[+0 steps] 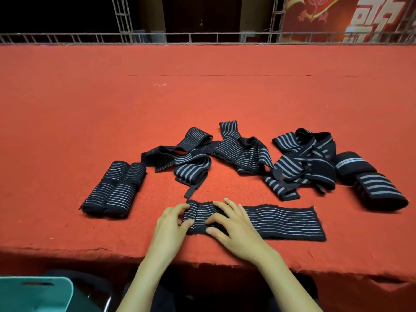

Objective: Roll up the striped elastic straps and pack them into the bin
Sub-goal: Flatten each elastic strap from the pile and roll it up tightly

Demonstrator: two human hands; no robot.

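A black strap with thin grey stripes (pixel 281 221) lies flat near the table's front edge, its left end curled into a small roll. My left hand (pixel 171 224) grips that rolled end with curled fingers. My right hand (pixel 231 226) presses on the roll from the right, fingertips bent onto it. Several finished rolls (pixel 112 190) lie side by side at the left. Loose tangled straps (pixel 180 163) sit in the middle, and a second loose heap (pixel 301 163) lies right of them. Wide-striped rolls (pixel 371 183) rest at the far right. A teal bin (pixel 36 293) shows at the bottom left, below the table.
The table wears a red felt cloth (pixel 202 91) with a frayed front edge. A metal truss rail (pixel 202 38) runs along the far side. A red banner (pixel 337 16) hangs at the back right.
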